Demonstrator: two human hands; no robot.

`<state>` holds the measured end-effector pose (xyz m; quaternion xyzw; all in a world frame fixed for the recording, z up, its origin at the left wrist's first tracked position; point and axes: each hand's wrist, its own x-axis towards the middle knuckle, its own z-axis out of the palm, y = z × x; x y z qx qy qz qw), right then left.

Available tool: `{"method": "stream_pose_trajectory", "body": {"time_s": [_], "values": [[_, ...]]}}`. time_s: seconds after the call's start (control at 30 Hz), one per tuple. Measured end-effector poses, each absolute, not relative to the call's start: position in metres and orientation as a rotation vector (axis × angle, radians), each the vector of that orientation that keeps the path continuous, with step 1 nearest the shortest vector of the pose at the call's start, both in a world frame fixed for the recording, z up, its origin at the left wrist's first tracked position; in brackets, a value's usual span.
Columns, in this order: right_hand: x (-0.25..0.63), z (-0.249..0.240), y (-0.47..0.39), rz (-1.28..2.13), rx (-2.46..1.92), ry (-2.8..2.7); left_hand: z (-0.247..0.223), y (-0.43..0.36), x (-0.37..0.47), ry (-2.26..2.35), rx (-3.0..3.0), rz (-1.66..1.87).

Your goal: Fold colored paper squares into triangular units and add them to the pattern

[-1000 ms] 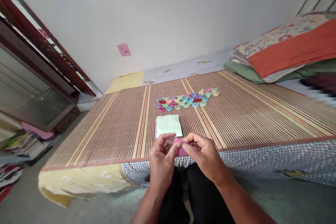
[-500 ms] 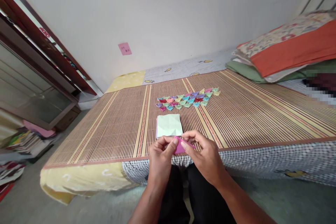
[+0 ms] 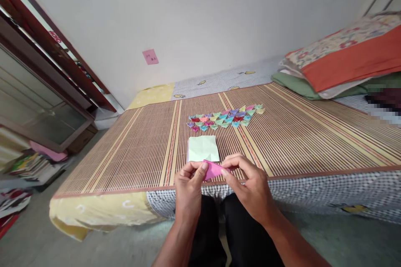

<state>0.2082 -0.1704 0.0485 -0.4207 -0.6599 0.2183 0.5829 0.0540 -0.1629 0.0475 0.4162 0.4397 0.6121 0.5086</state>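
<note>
A folded piece of pink paper [image 3: 213, 170] is stretched between my two hands at the near edge of the bed. My left hand [image 3: 190, 179] pinches its left end between thumb and fingers. At the right tip, my right hand [image 3: 246, 179] grips it the same way. Just beyond lies a stack of square paper with a creased pale green sheet [image 3: 203, 147] on top. Farther back, several small folded paper pieces [image 3: 224, 117] in many colours sit in slanting rows on the striped mat [image 3: 140, 150].
Folded bedding with an orange band [image 3: 351, 69] is piled at the right of the bed. A pink note [image 3: 151, 56] hangs on the wall. Books [image 3: 29, 167] are stacked low at the left, near a glass-fronted cabinet [image 3: 40, 96].
My right hand has slid slightly right along the pink paper and my left hand slightly left, so more of the paper shows between them. The view has shifted a little.
</note>
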Motion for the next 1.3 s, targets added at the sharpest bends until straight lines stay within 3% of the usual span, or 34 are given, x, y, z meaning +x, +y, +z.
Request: {"method": "stream_pose_trajectory", "body": {"time_s": [0.2, 0.63, 1.3], "values": [[0.2087, 0.0492, -0.169, 0.435, -0.937, -1.565, 0.0469, -0.1644, 0.0543, 1.092, 1.031, 1.467], [0.2178, 0.0444, -0.1654, 0.985, -0.911, -1.411, 0.0506, -0.17, 0.0597, 1.108, 1.146, 1.442], [0.2131, 0.0428, -0.1709, 1.016, -1.033, -1.363, 0.0534, -0.1698, 0.0596, 1.087, 1.175, 1.388]]}}
